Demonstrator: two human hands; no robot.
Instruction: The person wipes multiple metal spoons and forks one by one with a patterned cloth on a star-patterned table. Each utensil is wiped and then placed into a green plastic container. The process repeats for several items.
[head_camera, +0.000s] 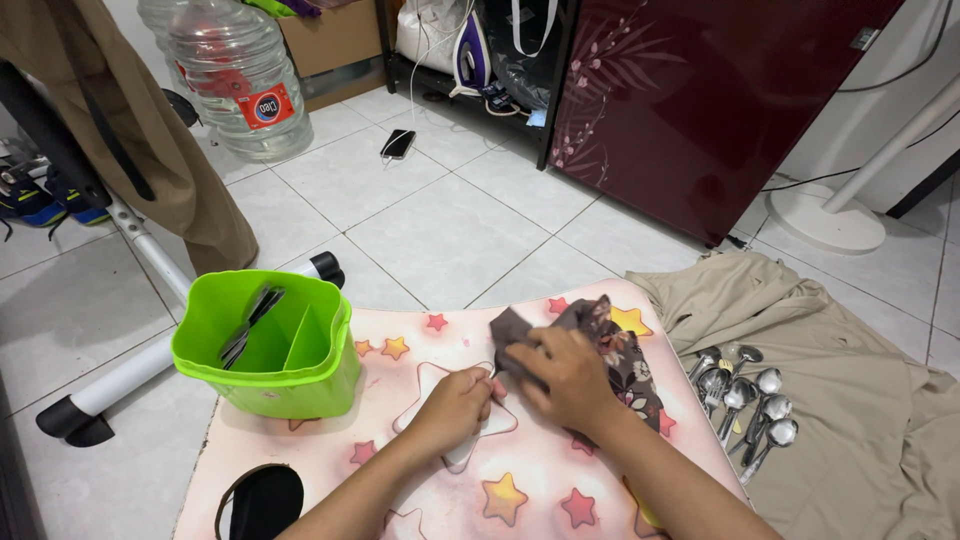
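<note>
Pink star-printed table (560, 470) bears both hands: the left hand (455, 405) pinches a small piece of cutlery (493, 373), mostly hidden, its direction unclear; the right hand (565, 372) presses a brown floral cloth (615, 345) around it. Beyond stands a green caddy (268, 345).

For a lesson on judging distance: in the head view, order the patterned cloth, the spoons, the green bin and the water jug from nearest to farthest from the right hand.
1. Patterned cloth, under the right hand.
2. Spoons, to its right.
3. Green bin, left.
4. Water jug, far upper left.
</note>
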